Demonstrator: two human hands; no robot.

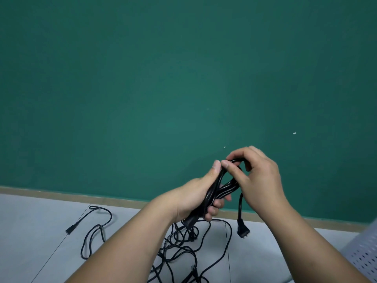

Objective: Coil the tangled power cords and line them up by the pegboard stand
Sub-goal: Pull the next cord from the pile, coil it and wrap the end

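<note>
Head view: left hand clamped around a black coiled cord, held above the grey floor. Right hand pinches its top loop. Plug dangles. Tangled cords lie below; pegboard stand at right.

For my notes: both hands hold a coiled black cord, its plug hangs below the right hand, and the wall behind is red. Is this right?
Not quite. The head view shows the wall is green, not red. The rest holds: left hand and right hand hold the coiled black cord, plug hanging below.
</note>
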